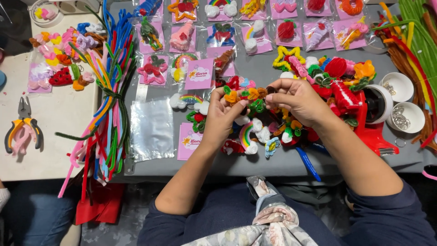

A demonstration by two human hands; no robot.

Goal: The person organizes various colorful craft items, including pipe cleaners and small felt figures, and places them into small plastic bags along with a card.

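My left hand (221, 119) and my right hand (295, 99) meet over the grey table (291, 161), both pinching a small pipe-cleaner figure (249, 96) with orange, green and brown parts. Below them lies a heap of finished pipe-cleaner shapes, among them a rainbow with white clouds (248, 136). A clear plastic bag (151, 129) lies flat to the left of my left hand. A pink backing card (189, 141) lies under my left wrist.
A bundle of coloured pipe cleaners (107, 98) lies at the left. Orange-handled pliers (22, 127) rest on the white side table. Bagged figures on pink cards (255, 33) line the far edge. Two white bowls of metal rings (403, 104) and a red device (375, 123) stand at the right.
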